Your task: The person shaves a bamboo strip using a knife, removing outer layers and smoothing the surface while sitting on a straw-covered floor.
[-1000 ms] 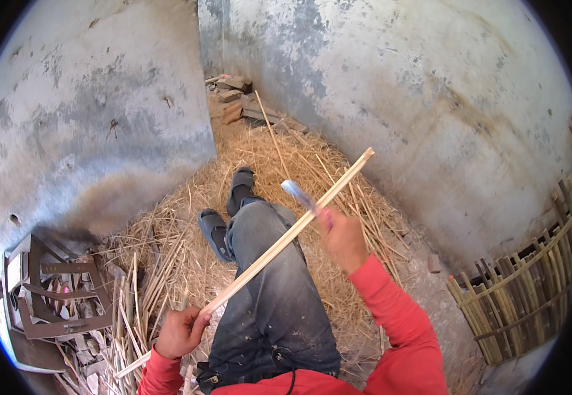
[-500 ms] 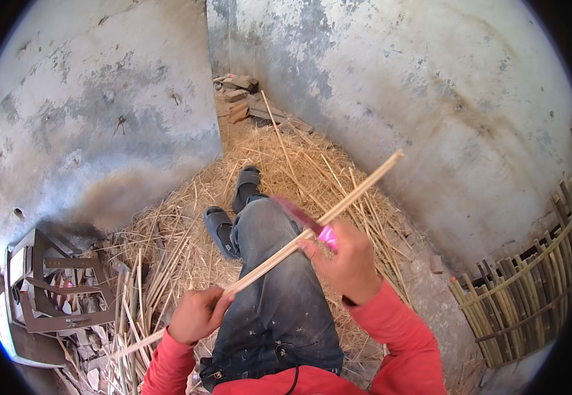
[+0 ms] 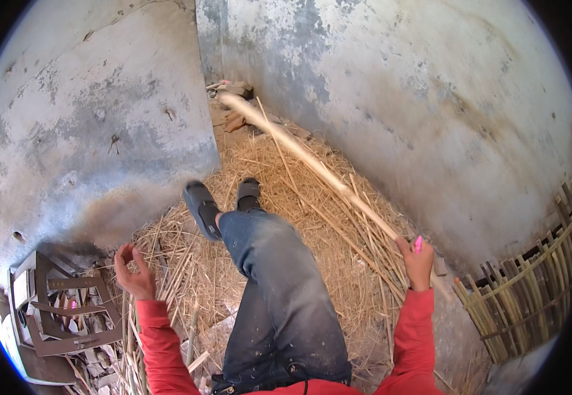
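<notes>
My right hand (image 3: 419, 266), at the right, is closed round the near end of a long pale bamboo strip (image 3: 325, 172). The strip slants up and left toward the far corner, its far part smeared by motion. A bright pink handle (image 3: 419, 243) shows at the same hand's fingers; the knife blade seen earlier cannot be made out. On the left my left hand (image 3: 136, 273) is raised with its fingers curled apart, holding nothing. Between the hands are my legs in dark dusty trousers (image 3: 279, 276), ending in grey sandals (image 3: 201, 205).
Straw-like shavings and strips (image 3: 259, 158) cover the floor. A brown metal frame (image 3: 75, 316) stands at lower left beside split sticks. A slatted bamboo basket or fence piece (image 3: 523, 296) is at lower right. Bricks (image 3: 234, 89) lie in the far corner between peeling walls (image 3: 398, 99).
My left hand has let go of the strip and moved left. My right hand has swung it out to the right, its tip now toward the far corner. My legs have shifted.
</notes>
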Motion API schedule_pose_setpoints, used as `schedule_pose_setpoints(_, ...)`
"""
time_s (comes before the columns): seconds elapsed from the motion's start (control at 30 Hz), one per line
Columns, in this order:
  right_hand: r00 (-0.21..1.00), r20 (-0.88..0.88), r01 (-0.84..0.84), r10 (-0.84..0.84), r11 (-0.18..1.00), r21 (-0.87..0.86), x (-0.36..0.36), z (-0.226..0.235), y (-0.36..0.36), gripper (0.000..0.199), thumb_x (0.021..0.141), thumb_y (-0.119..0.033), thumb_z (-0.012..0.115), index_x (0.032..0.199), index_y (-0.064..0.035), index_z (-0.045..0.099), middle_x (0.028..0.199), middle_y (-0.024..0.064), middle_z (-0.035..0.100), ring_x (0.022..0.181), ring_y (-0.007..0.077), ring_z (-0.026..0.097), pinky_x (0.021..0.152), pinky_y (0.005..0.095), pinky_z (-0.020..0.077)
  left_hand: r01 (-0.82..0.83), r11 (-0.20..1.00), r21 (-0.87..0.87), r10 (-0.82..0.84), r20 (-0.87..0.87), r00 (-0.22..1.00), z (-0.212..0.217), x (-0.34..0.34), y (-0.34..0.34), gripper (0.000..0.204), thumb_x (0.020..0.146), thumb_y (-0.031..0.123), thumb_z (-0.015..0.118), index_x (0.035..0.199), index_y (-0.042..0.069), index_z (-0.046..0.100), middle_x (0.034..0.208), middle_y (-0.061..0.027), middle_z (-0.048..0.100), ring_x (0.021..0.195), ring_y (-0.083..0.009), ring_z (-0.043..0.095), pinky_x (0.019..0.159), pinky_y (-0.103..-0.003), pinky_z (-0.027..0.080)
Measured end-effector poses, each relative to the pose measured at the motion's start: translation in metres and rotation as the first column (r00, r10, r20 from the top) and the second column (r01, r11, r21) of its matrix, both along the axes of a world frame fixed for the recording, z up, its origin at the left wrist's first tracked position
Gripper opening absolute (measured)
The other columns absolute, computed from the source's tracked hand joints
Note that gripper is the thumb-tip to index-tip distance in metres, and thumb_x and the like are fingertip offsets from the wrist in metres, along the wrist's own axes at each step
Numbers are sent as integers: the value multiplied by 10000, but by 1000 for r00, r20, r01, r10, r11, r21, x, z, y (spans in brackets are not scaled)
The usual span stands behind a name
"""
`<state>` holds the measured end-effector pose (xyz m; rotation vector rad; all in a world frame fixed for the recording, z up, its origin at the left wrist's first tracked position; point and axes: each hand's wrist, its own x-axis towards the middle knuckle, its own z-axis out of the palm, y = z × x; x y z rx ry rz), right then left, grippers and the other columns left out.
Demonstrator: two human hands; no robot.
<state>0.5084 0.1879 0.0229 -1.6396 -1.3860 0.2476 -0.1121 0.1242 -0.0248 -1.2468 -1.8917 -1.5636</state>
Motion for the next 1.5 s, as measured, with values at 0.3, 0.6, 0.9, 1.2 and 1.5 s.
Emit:
schedule_pose_setpoints(0.3, 781, 507, 498, -364, 853, -155, 103, -169, 64, 421, 748, -342, 886, 864, 31, 731, 835, 246, 725, 839, 475, 688, 751, 554, 522, -171, 182, -968, 603, -27, 797, -354, -182, -94, 980, 818, 404, 768, 1587, 27, 292, 1615, -270, 323, 1487, -466, 329, 1209, -536, 326)
schedule_pose_setpoints(0.6, 897, 406, 348, -177, 848, -399, 55, -196, 125, 390, 662, -295, 896, 766, 2, 666, 707, 217, 667, 712, 423, 674, 692, 490, 514, -281, -68, -957, 651, -256, 715, -371, -120, -74, 1079, 871, 373, 783, 1675, 140, 102, 1701, -181, 201, 1513, -364, 336, 1224, -497, 325)
schedule_pose_setpoints(0.9, 991, 66, 131, -115, 918, -374, 40, -165, 188, 224, 818, -181, 803, 852, 16, 703, 772, 144, 717, 712, 301, 699, 672, 419, 527, -173, 6, -985, 634, -130, 762, -381, -211, -70, 489, 973, 257, 663, 1422, 98, 553, 1230, -181, 706, 1125, -366, 690, 897, -507, 576)
schedule_pose_setpoints(1.2, 612, 768, -176, 188, 979, -99, -22, 38, 420, 257, 887, -252, 726, 849, -3, 672, 844, 203, 710, 742, 405, 650, 697, 477, 531, -254, 575, -778, 522, 110, 846, -327, -207, -87, 351, 984, 66, 558, 1318, 30, 659, 1132, -248, 726, 1030, -408, 701, 866, -462, 548)
schedule_pose_setpoints(1.5, 841, -287, -480, 459, 877, -4, -202, 101, 439, 243, 906, -240, 724, 961, -8, 676, 836, 78, 706, 687, 170, 672, 580, 310, 537, 319, 934, -162, -285, 202, 937, -10, -77, 187, 371, 1007, 23, 576, 1369, -7, 647, 809, -42, 707, 678, -96, 542, 640, -287, 484)
